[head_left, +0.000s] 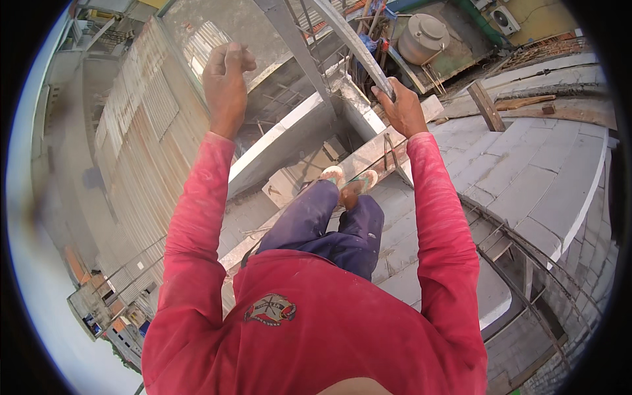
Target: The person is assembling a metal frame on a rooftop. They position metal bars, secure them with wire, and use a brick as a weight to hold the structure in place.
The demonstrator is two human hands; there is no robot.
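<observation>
My right hand [403, 108] is closed around the lower end of a long grey bar [355, 49], which slants up and away past the top edge of the view. To the left, my left hand [227, 82] is raised in mid-air with its fingers loosely bent. Nothing shows in it, though its palm side is hidden. Between the hands, a grey upright post [299, 49] rises beyond a pale low wall [280, 135]. My feet, in light flip-flops [334, 174], stand on a narrow plank [378, 150].
Below on the left lies a corrugated metal roof [131, 138], with a drop beside the wall. Grey block surfaces [526, 161] spread to the right, near a short wooden post [486, 105]. Metal scaffold bars [513, 240] cross the lower right. Farther off stands a water tank [422, 41].
</observation>
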